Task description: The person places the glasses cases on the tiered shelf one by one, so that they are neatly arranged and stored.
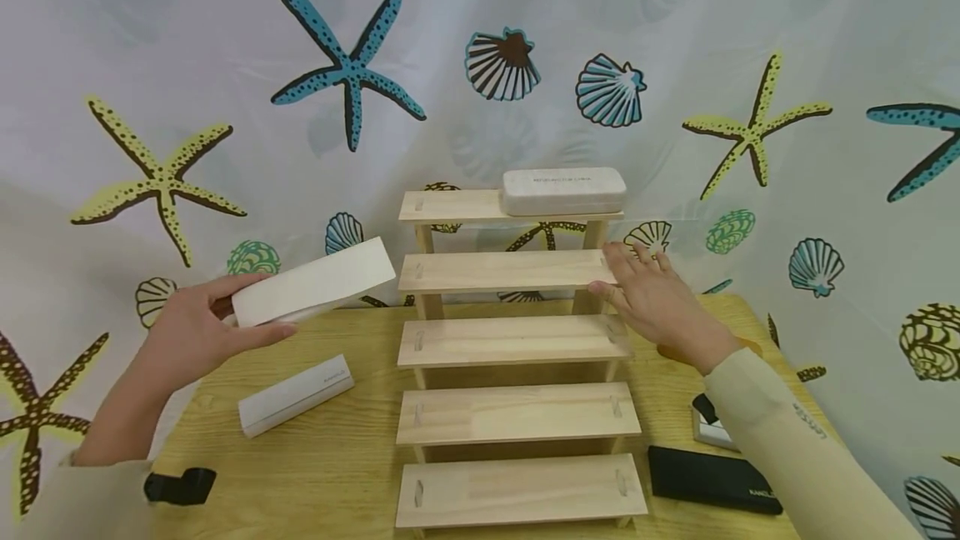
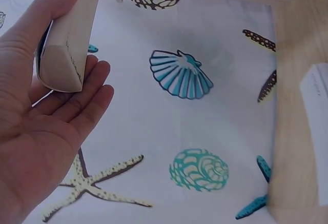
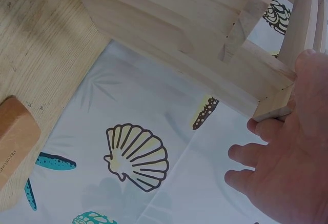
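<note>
In the head view my left hand [image 1: 198, 327] holds a white glasses case [image 1: 315, 282], raised and tilted, left of a pale wooden tiered rack [image 1: 517, 340]. The left wrist view shows the thumb of my left hand [image 2: 51, 96] on one side of the white glasses case [image 2: 69, 44] and the fingers behind it. At the rack's second tier from the top, my right hand [image 1: 660, 298] grips the right end, thumb at the front edge. From the right wrist, fingers of my right hand [image 3: 287, 147] lie around the corner of the wooden rack [image 3: 277, 103].
A white glasses case [image 1: 562, 192] sits on the top tier, at the right. Another white case [image 1: 296, 394] lies on the wooden table [image 1: 300, 490] at left. To the rack's right are a black case [image 1: 712, 477] and a brown case [image 3: 18, 137]. A patterned curtain hangs behind.
</note>
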Motion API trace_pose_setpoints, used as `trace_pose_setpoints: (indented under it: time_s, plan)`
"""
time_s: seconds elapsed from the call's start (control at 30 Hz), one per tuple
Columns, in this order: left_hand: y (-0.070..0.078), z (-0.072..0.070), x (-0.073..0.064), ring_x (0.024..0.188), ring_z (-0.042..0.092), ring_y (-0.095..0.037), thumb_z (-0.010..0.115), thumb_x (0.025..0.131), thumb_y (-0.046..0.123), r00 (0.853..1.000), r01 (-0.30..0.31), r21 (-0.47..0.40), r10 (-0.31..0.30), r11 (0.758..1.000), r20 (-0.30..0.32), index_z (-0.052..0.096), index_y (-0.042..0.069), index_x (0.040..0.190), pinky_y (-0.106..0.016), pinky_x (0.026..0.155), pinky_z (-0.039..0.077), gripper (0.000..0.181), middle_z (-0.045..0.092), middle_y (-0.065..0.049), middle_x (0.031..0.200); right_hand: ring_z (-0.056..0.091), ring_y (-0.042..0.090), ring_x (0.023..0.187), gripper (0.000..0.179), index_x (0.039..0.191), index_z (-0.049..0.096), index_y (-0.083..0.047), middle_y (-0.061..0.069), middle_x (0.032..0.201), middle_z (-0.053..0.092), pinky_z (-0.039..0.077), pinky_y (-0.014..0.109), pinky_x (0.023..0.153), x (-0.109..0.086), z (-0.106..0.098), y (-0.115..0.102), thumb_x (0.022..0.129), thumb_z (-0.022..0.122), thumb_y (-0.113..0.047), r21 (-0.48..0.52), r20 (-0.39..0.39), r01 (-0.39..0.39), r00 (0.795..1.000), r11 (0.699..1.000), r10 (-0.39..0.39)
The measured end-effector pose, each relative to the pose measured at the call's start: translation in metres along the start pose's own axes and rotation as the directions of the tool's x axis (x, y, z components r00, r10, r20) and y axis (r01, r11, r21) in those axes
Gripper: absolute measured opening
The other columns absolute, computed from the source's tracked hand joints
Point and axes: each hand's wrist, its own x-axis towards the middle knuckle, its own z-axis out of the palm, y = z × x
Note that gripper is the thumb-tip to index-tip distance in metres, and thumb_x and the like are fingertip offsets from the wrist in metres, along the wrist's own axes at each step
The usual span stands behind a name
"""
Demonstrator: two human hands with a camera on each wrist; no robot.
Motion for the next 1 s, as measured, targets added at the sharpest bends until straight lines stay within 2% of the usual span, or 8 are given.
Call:
trace_pose_setpoints:
  time_s: [0.13, 0.37, 0.53, 0.7, 1.0]
  plan:
    - [0.016, 0.001, 0.017, 0.093, 0.059, 0.008, 0.089, 0.087, 0.031, 1.0, -0.029, 0.003, 0.029, 1.0, 0.0, 0.06, 0.008, 0.149, -0.023, 0.067, 0.056, 0.073, 0.065, -0.02, 0.135, 0.015, 0.049, 0.161, 0.077, 0.167, 0.018, 0.001, 0.024, 0.173, 0.025, 0.01, 0.069, 0.128, 0.0, 0.0, 0.0, 0.113, 0.038, -0.051, -0.005, -0.002, 0.0, 1.0, 1.0, 0.0]
    - [0.035, 0.008, 0.045, 0.093, 0.06, 0.001, 0.09, 0.086, 0.028, 0.996, -0.094, -0.01, 0.094, 0.995, 0.003, 0.062, 0.007, 0.147, -0.023, 0.064, 0.055, 0.071, 0.067, -0.021, 0.135, 0.017, 0.05, 0.16, 0.077, 0.167, 0.019, 0.001, 0.024, 0.172, 0.026, 0.011, 0.069, 0.128, 0.0, 0.0, 0.0, 0.113, 0.038, -0.051, -0.006, -0.008, 0.001, 1.0, 1.0, -0.001]
    - [0.048, 0.014, 0.064, 0.095, 0.06, -0.009, 0.09, 0.086, 0.033, 0.995, -0.092, -0.009, 0.092, 0.996, 0.026, 0.061, 0.009, 0.148, -0.024, 0.066, 0.053, 0.072, 0.067, -0.018, 0.134, 0.018, 0.05, 0.16, 0.076, 0.167, 0.019, 0.001, 0.024, 0.172, 0.026, 0.012, 0.069, 0.128, -0.001, -0.001, 0.0, 0.113, 0.038, -0.05, -0.005, -0.007, 0.002, 1.0, 1.0, -0.002]
    - [0.059, 0.015, 0.079, 0.089, 0.061, -0.012, 0.09, 0.086, 0.035, 0.996, -0.082, 0.008, 0.082, 0.997, 0.029, 0.063, 0.013, 0.147, -0.027, 0.066, 0.05, 0.07, 0.07, -0.015, 0.124, 0.017, 0.05, 0.16, 0.077, 0.167, 0.018, 0.001, 0.024, 0.173, 0.025, 0.013, 0.069, 0.128, 0.0, 0.0, 0.0, 0.113, 0.038, -0.051, 0.004, -0.002, 0.005, 1.0, 1.0, -0.005]
    - [0.071, 0.018, 0.102, 0.087, 0.055, -0.022, 0.089, 0.087, 0.037, 0.996, -0.073, 0.021, 0.072, 0.997, 0.057, 0.062, 0.01, 0.148, -0.031, 0.063, 0.045, 0.072, 0.07, -0.018, 0.117, 0.018, 0.05, 0.16, 0.077, 0.167, 0.019, 0.0, 0.024, 0.172, 0.027, 0.013, 0.07, 0.127, 0.0, 0.001, 0.001, 0.113, 0.038, -0.051, 0.006, -0.011, 0.003, 1.0, 1.0, -0.002]
